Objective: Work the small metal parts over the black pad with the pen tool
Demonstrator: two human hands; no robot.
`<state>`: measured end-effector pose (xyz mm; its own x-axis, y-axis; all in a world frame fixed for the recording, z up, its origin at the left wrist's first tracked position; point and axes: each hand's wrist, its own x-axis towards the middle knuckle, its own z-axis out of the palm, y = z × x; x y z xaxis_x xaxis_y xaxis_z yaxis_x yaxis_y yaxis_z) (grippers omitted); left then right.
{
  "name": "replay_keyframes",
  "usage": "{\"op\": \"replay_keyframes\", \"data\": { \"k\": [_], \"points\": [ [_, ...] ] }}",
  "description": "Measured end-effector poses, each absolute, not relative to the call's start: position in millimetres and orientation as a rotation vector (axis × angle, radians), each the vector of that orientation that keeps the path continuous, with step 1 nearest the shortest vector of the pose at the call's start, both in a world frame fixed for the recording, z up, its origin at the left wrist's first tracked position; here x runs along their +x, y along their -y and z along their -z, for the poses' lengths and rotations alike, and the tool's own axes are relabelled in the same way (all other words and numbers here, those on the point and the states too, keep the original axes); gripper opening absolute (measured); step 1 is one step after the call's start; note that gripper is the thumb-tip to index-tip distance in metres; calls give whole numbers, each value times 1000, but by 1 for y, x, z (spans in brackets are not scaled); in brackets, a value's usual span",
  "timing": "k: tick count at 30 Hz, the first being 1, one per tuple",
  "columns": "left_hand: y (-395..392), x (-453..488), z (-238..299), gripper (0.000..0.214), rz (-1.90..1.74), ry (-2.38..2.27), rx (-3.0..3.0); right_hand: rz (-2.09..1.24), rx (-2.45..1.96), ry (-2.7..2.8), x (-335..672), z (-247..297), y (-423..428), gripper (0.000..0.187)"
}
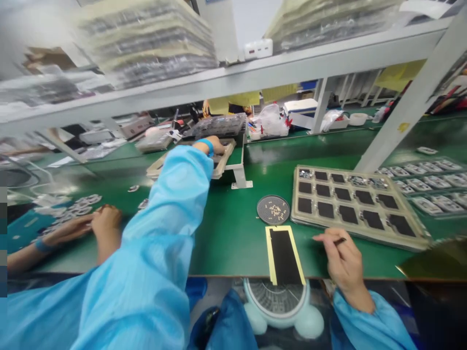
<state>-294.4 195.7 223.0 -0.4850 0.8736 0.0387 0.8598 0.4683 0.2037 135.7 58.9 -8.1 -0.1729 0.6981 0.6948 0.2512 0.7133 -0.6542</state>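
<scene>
My left hand (218,145) reaches far forward, over a pale plastic tray (229,154) on a small raised stand. Its fingers are mostly out of sight, so what it touches is unclear. My right hand (345,260) is closed over the green bench near its front edge, holding a thin dark tool (340,241) whose kind I cannot make out. Left of it lies a yellow-edged sheet (286,255) with a black face. Behind that sheet sits a round dark dish (262,209) with small pale pieces. A compartment tray (361,228) holds black squares and a few metallic parts.
Another person's hands (106,221) work at the left beside pale ring-like parts (85,201). White parts in clear trays (430,182) lie at the far right. A shelf beam (233,80) and slanted post (396,116) cross ahead. A light-blue fan (277,299) is below the edge.
</scene>
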Motion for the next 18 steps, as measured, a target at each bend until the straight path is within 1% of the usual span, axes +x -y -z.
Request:
{"op": "replay_keyframes", "data": {
  "k": [2,5,8,11,13,15,18],
  "points": [
    [-190,-295,-217,25,-314,-2594,1532,-430,-859,1772,132,5,-60,20],
    [-181,-295,-203,29,-435,-2532,1602,-420,-1085,1771,130,7,-61,26],
    [-170,-295,-197,37,-802,-2487,1769,-576,-1200,1582,132,11,-61,36],
    [-151,-284,-199,36,-1177,-2443,1809,-866,-1102,1425,131,12,-62,29],
    [-128,-263,-196,30,-1442,-2215,1794,-963,-1013,1486,128,8,-64,23],
    [-101,-232,-183,25,-1429,-1865,1748,-930,-931,1631,120,1,-67,16],
    [-63,-184,-144,22,-983,-1385,1550,-861,-899,1753,102,-9,-70,11]
  ]
}}
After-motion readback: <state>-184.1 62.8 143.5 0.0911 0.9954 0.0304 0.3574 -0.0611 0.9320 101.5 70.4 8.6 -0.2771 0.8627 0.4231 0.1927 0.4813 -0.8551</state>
